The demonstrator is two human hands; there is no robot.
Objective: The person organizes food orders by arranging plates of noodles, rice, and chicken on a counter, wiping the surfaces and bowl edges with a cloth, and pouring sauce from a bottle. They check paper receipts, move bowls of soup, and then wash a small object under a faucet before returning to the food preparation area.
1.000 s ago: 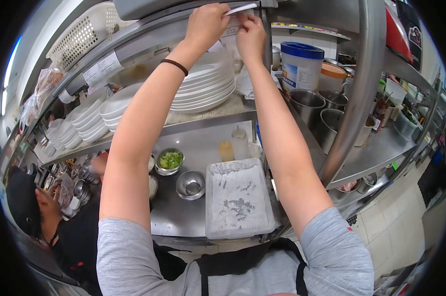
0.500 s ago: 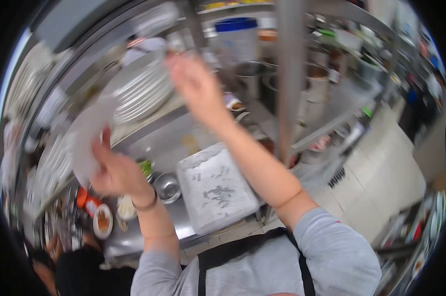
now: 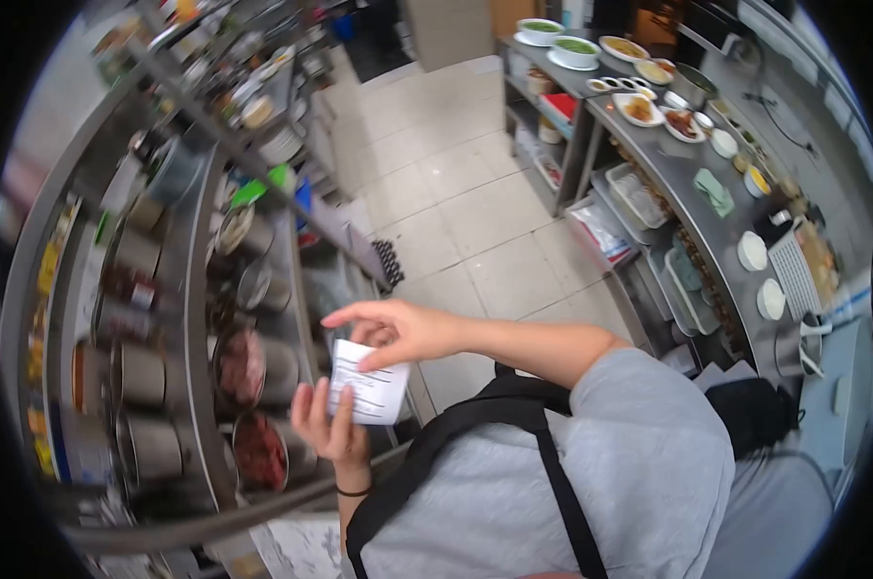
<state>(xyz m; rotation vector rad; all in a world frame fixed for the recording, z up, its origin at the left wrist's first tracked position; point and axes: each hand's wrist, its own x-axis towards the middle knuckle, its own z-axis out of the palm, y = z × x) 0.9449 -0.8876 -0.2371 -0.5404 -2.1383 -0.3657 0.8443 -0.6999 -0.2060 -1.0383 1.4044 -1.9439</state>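
A white paper slip [image 3: 382, 396] with printed text and dark lines is between my two hands, in front of my chest. My left hand [image 3: 330, 425], a dark band on its wrist, grips it from the lower left with the thumb over its face. At the upper edge, the thumb of my right hand [image 3: 403, 333] lies on the slip, while the index finger stretches out to the left. The small print is too blurred to read.
Left stands a metal shelf rack with a pot of red meat [image 3: 260, 452] and a pot of pale meat [image 3: 241, 367]. Tiled floor [image 3: 494, 212] stretches ahead. A steel counter on the right bears filled dishes, white bowls [image 3: 752, 251] and a green cloth [image 3: 714, 191].
My view has swung right, from stacked plates and a steel worktop to the aisle. My hands have come together on the paper slip; before, they were apart, with a blurred whitish thing at the left.
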